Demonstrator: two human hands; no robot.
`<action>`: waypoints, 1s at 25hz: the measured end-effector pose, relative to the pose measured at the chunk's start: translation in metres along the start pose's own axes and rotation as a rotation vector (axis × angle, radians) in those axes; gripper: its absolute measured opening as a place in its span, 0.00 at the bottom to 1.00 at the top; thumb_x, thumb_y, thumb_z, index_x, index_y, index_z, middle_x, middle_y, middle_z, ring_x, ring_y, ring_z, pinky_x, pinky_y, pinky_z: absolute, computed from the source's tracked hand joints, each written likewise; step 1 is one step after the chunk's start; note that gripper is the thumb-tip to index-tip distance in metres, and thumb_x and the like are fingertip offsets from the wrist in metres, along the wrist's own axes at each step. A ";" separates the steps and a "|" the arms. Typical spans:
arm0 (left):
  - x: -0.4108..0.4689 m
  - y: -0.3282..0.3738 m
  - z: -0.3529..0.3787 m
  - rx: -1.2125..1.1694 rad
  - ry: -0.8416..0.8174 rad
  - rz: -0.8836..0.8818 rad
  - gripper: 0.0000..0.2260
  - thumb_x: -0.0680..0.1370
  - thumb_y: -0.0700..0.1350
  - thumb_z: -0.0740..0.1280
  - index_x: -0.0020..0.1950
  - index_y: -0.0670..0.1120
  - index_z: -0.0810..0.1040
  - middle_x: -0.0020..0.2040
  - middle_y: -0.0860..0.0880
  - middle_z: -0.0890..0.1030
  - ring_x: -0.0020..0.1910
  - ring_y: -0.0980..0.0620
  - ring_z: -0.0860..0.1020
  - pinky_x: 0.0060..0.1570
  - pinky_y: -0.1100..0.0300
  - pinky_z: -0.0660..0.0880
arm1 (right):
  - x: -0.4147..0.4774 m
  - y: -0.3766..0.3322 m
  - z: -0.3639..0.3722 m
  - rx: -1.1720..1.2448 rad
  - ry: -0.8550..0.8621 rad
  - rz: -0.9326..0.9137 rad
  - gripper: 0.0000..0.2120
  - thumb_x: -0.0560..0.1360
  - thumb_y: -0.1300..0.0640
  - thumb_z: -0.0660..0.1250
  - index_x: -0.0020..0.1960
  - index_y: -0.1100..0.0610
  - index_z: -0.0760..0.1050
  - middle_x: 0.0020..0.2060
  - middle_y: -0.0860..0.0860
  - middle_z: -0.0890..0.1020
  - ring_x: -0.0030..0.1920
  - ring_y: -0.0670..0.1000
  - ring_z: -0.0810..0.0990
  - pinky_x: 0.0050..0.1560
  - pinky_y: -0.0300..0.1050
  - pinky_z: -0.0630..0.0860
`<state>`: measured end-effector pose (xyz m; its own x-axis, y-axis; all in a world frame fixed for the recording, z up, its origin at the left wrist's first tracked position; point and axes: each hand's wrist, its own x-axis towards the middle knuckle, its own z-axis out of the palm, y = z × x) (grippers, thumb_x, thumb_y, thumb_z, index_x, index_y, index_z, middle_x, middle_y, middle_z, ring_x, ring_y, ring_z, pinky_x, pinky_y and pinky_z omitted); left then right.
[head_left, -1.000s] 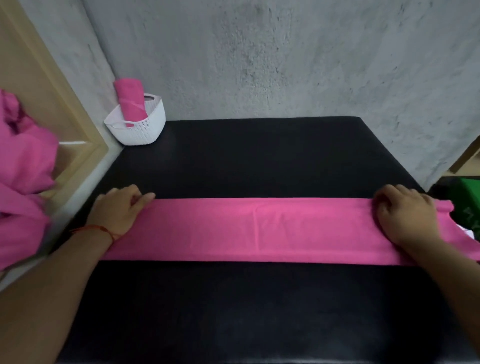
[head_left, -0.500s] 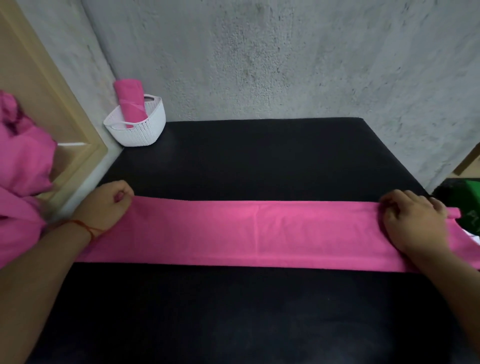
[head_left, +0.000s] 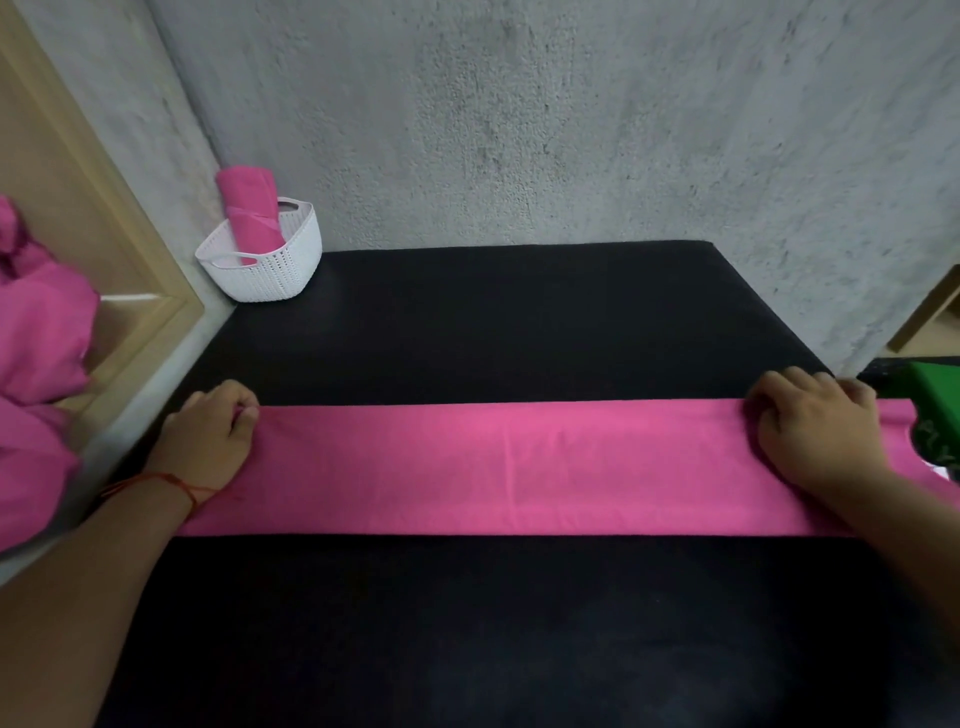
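Two hands are gripping the folded pink cloth strip (head_left: 509, 467) lying nine-to-three across the black padded bench (head_left: 519, 322), the left hand (head_left: 208, 436) pinching its nine o'clock end, the right hand (head_left: 815, 436) clutching the three o'clock end, seemingly stretching it flat.

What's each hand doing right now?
Left hand: closed, gripping the towel at its left end.
Right hand: closed, gripping the towel's right end.
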<state>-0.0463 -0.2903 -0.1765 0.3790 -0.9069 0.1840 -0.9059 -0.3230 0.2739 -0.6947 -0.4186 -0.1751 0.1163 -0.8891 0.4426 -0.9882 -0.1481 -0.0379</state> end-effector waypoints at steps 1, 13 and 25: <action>-0.001 0.001 0.000 -0.004 0.001 0.001 0.04 0.84 0.46 0.61 0.50 0.54 0.72 0.47 0.52 0.76 0.52 0.46 0.75 0.57 0.43 0.71 | -0.002 0.001 0.006 0.024 -0.027 0.017 0.16 0.74 0.50 0.53 0.51 0.50 0.79 0.47 0.52 0.81 0.49 0.61 0.79 0.62 0.62 0.68; 0.017 0.020 -0.009 0.510 -0.092 -0.239 0.08 0.79 0.46 0.56 0.57 0.53 0.71 0.59 0.46 0.75 0.61 0.42 0.72 0.61 0.41 0.71 | -0.007 0.007 0.018 0.131 0.009 0.050 0.20 0.73 0.52 0.53 0.55 0.49 0.81 0.49 0.51 0.82 0.51 0.62 0.79 0.66 0.62 0.66; -0.034 0.288 0.071 -0.151 -0.155 0.380 0.08 0.82 0.60 0.63 0.48 0.58 0.74 0.49 0.60 0.74 0.54 0.55 0.71 0.59 0.52 0.67 | -0.007 0.009 0.026 0.149 0.053 0.045 0.17 0.74 0.52 0.55 0.53 0.48 0.81 0.48 0.50 0.81 0.50 0.60 0.79 0.68 0.63 0.66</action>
<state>-0.3331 -0.3716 -0.1709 -0.0194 -0.9873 0.1577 -0.9335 0.0744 0.3509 -0.7013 -0.4252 -0.2015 0.0632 -0.8727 0.4841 -0.9661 -0.1751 -0.1896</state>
